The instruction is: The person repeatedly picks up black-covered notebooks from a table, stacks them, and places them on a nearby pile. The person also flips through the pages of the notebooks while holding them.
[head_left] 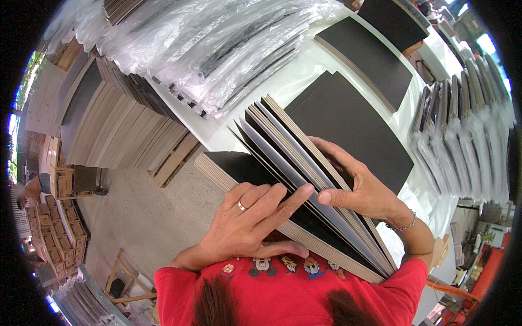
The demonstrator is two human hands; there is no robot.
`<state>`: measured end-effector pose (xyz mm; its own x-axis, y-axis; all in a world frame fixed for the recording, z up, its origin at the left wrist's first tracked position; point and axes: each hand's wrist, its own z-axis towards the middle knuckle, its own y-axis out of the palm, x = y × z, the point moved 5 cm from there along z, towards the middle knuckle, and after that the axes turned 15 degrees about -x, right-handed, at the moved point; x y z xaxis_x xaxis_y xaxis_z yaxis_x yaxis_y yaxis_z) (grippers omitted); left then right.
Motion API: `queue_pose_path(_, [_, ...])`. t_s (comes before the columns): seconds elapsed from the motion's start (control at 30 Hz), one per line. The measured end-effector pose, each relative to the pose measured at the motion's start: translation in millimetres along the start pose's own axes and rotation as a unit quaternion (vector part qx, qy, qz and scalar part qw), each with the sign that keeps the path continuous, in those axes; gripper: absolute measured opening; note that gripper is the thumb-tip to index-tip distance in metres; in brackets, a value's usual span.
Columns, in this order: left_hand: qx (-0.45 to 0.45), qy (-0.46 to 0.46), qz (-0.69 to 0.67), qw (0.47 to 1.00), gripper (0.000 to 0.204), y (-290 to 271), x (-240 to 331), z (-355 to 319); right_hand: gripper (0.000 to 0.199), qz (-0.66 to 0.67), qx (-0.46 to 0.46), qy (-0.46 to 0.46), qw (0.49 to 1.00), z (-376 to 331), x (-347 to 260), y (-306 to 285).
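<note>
A stack of black-faced boards with grey-brown edges point(296, 144) leans against my red shirt, fanned apart at its far end. My left hand point(253, 217), with a ring on one finger, is closed on the near part of the stack. Its thumb lies below and its index finger reaches across to the parted boards. My right hand point(361, 187) grips the other part, thumb on the near edges and fingers curled over the outer side, their tips partly hidden. Just beyond, a flat pile of black boards point(353, 127) lies on the white-covered table point(187, 117).
Plastic-wrapped stacks point(228, 49) fill the table's far left. Another black board pile point(375, 60) lies farther back, and wrapped bundles point(457, 130) stand at right. Left are board stacks on a wooden pallet point(173, 163) and cartons point(57, 233). Another person's hand point(413, 49) shows at the back.
</note>
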<state>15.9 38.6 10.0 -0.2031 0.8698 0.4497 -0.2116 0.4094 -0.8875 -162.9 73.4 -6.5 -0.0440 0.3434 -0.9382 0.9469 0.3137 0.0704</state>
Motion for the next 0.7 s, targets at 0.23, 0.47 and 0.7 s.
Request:
queue_pose_path(0.23, [0.041,-0.002,0.012,0.999,0.076,-3.1,-2.0,-8.8,0.09,-0.015,-0.021,-0.012,1.0,2.4,-3.5,3.9])
queue_pose_path(0.47, [0.039,0.014,0.094,0.995,0.074,-1.1,1.7,13.9,0.079,-0.07,-0.023,-0.108,0.991,-9.2,14.2,-11.5])
queue_pose_path(0.7, [0.117,0.19,0.031,0.974,0.044,-8.4,24.2,44.8,0.089,-0.045,-0.094,-0.208,0.973,20.4,17.8,0.3])
